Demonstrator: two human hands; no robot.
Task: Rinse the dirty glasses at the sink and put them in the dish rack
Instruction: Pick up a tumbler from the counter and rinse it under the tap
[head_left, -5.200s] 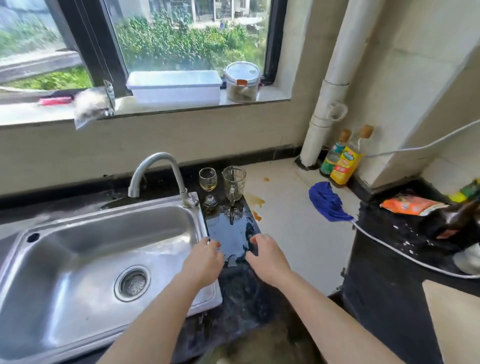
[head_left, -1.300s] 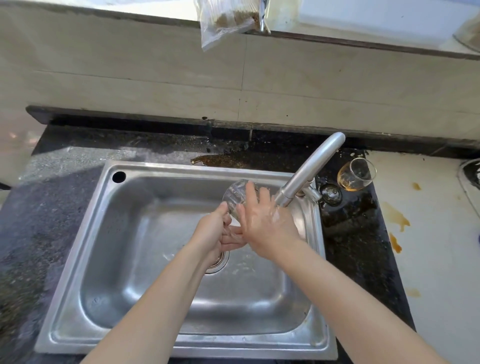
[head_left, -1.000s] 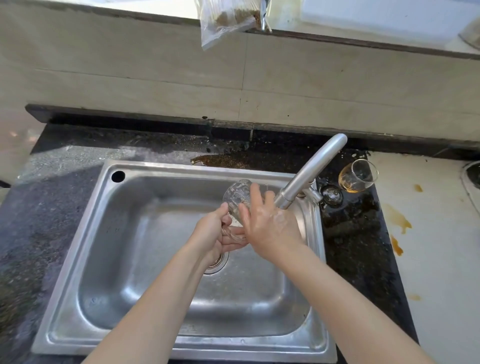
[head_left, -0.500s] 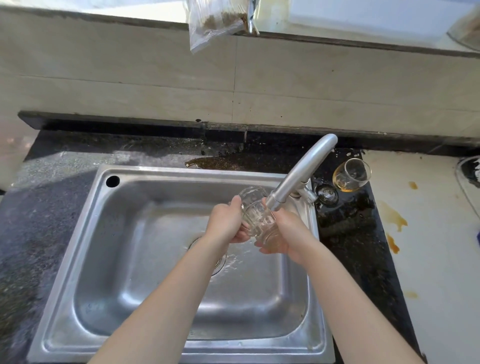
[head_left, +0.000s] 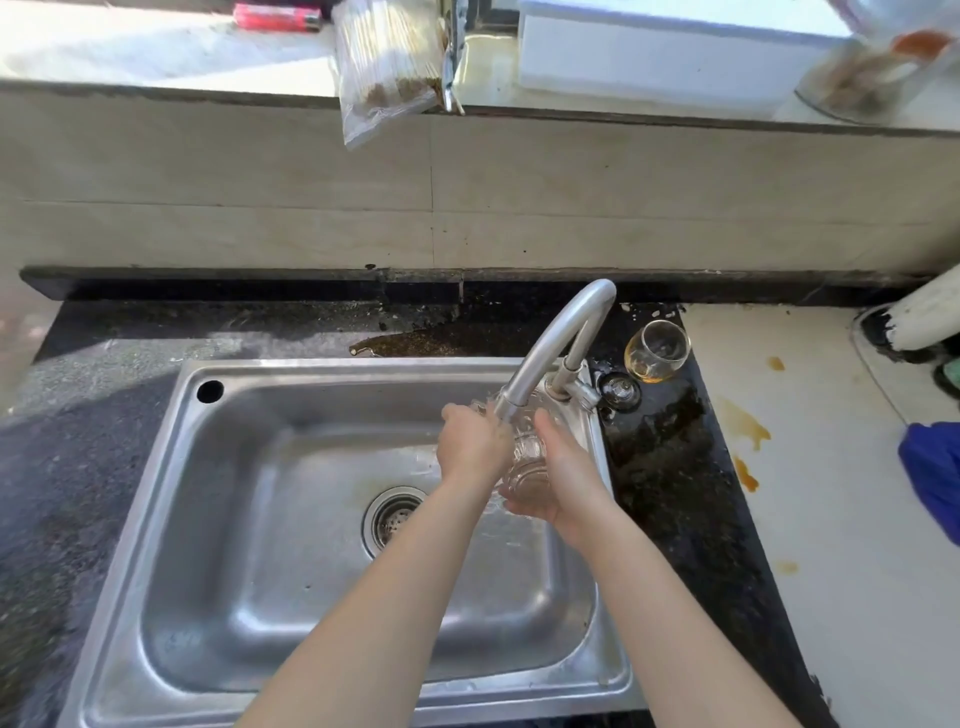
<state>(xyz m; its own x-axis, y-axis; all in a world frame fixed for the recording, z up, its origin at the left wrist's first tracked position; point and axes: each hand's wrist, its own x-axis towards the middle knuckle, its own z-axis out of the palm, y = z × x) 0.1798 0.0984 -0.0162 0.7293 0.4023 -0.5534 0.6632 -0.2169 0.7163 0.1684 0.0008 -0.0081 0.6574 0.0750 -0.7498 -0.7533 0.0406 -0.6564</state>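
A clear ribbed glass (head_left: 525, 457) is held over the steel sink (head_left: 291, 519), right under the spout of the curved tap (head_left: 550, 348). My left hand (head_left: 470, 447) grips its left side near the rim. My right hand (head_left: 563, 478) cups it from the right and below. Water runs over the glass. A second glass (head_left: 657, 351), a small stemmed one with amber liquid at the bottom, stands on the dark counter right of the tap. No dish rack is in view.
The drain (head_left: 392, 517) lies left of my hands. Amber spills (head_left: 745, 423) stain the pale counter on the right, where a blue cloth (head_left: 932, 475) lies at the edge. A plastic bag (head_left: 387, 67), white box (head_left: 670, 52) and jar (head_left: 872, 73) sit on the windowsill.
Five seconds ago both hands rested on the counter and two glasses stood by the tap. The ribbed glass is now in both hands, lately turned and moved right under the spout.
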